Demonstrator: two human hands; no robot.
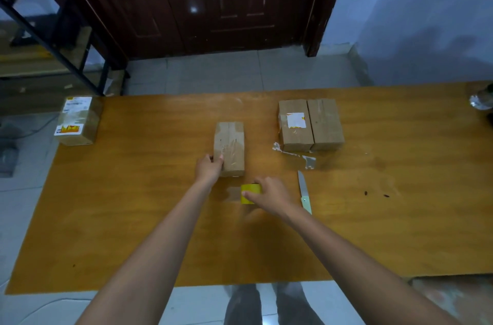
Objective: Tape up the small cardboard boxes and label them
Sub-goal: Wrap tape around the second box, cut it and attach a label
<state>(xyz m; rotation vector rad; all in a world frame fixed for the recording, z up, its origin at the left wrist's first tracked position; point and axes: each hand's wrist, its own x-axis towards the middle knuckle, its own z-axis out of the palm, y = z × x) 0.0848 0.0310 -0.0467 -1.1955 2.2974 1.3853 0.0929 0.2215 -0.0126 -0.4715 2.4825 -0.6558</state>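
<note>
Tape roll (250,193) half-hidden under right hand (269,195)

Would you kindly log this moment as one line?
left hand: holds middle box | right hand: grips tape roll | knife: idle

Legible text: none | box at table's left edge (78,120): white labels, yellow-and-red patch, print too blurred to read | right-hand box pair (310,124): white sticker (295,120) with yellow corner, unreadable

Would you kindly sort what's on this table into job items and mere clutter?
Job: middle cardboard box, yellow tape roll, folding knife, paired boxes, labelled box.
Lying about: tape scrap, crumpled plastic.
</note>
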